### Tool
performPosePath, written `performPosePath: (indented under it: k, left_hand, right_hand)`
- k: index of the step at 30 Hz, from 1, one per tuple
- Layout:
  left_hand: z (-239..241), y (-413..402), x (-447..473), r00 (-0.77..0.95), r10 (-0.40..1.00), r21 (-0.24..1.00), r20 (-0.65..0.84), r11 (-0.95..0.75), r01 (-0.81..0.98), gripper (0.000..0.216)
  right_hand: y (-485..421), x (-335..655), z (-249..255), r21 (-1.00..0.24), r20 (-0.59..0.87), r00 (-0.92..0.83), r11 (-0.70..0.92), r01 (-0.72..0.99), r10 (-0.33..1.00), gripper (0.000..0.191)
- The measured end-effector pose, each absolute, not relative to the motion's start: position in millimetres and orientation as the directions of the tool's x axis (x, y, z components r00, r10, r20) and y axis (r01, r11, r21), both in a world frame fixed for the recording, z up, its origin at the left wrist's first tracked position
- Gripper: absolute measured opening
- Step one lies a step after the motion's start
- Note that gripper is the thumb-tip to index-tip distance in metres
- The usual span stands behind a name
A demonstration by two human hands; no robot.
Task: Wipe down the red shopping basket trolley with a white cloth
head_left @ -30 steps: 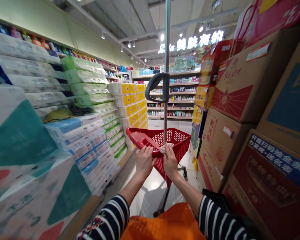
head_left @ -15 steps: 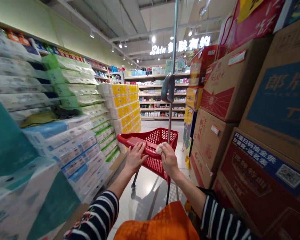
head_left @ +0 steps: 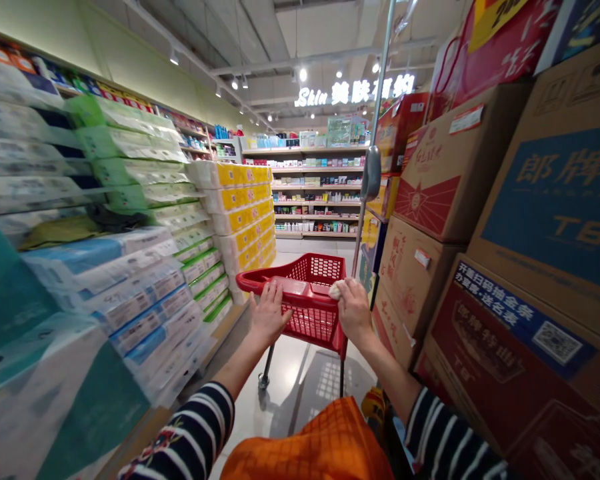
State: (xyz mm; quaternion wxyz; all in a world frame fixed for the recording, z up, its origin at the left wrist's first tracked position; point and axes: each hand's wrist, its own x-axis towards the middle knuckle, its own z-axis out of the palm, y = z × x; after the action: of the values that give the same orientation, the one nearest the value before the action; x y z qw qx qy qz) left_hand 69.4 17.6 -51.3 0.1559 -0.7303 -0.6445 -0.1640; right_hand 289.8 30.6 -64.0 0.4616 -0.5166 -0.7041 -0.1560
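Note:
A small red basket cart (head_left: pixel 313 327) with a perforated body stands ahead of me, its handle end facing me. My left hand (head_left: pixel 269 315) lies on the left part of the red handle (head_left: pixel 293 288), fingers stretched out and thumb apart. At the handle's right end my right hand (head_left: pixel 354 312) is closed around a crumpled whitish cloth (head_left: pixel 336 289), which touches the handle. A tall metal pole (head_left: pixel 383 87) with a grey loop-shaped grip (head_left: pixel 371 173) rises behind the right hand. Whether that hand touches the pole I cannot tell.
Packs of tissue (head_left: pixel 150 293) are stacked along the left, with yellow-and-white packs (head_left: pixel 240 213) farther on. Cardboard cartons (head_left: pixel 430 180) are piled high on the right. Shelves of small goods (head_left: pixel 315 180) close the far end. Orange fabric (head_left: pixel 310 447) covers my lap area.
My right hand and the cloth have shifted slightly right on the handle. The pole now leans farther right, and the cart sits squarer to me. My left hand stays on the handle.

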Motion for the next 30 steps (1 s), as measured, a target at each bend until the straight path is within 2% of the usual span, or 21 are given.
performPosePath:
  k: [6,10,13,16,23,27,30]
  left_hand:
    - [-51.4,6.1,93.5,0.168,0.871,-0.051,0.461,-0.163,0.985,0.062]
    - [-50.9,3.0,92.4,0.246,0.845,-0.056,0.475,-0.249,0.967,0.062]
    - [-53.9,5.8,87.1,0.194,0.849,-0.013,0.492,-0.216,0.976,0.066]
    - [-57.0,9.6,86.7,0.153,0.865,0.009,0.478,-0.179,0.984,0.068]
    - [-52.7,11.3,101.5,0.157,0.873,0.013,0.461,-0.184,0.983,0.065]
    - [-50.5,6.6,99.3,0.173,0.871,0.011,0.459,-0.2,0.98,0.062]
    - [-49.5,-0.1,98.7,0.189,0.862,0.009,0.471,-0.219,0.976,0.06]
  right_hand:
    - [22.5,228.8,-78.7,-0.052,0.903,-0.191,0.538,0.841,0.385,0.028]
    - [15.4,258.8,-86.3,-0.079,0.874,-0.181,0.499,0.863,0.451,0.034]
    - [14.9,299.1,-86.5,-0.143,0.833,-0.115,0.41,0.901,0.541,0.038]
    - [20.5,311.7,-83.7,-0.215,0.828,-0.013,0.34,0.916,0.561,0.04]
    - [38.4,269.3,-75.5,-0.162,0.866,-0.108,0.477,0.864,0.488,0.039]
    - [39.4,281.4,-72.1,-0.111,0.86,-0.203,0.56,0.821,0.469,0.037]
    - [39.0,291.0,-68.4,-0.11,0.875,-0.189,0.564,0.818,0.446,0.036]
